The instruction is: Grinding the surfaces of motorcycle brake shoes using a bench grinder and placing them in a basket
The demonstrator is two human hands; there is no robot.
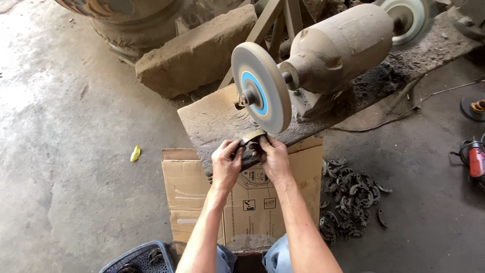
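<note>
- Grinding work at a dusty bench grinder, by the look of it: both hands press a small dark curved metal piece up against the lower edge of the grey wheel with the blue centre.
- Left hand is closed around the left side of the piece, fingers curled over the top. Right hand is closed on its right side, thumb up near the wheel. So both are gripping the same part, close together and nearly touching.
- The piece sits right between the two hands, touching or just about touching the wheel rim, above the flattened cardboard box lying on the floor.
- How far along? Hard to call exactly. There's a pile of similar dark metal pieces on the concrete floor to the right of the cardboard, but I can't tell whether those are finished or waiting. My guess is this one is mid-grind, with plenty more around.
- Off to the side: a red power tool at the right edge, a big stone block behind the grinder stand, and a yellow scrap on the floor to the left.
</note>
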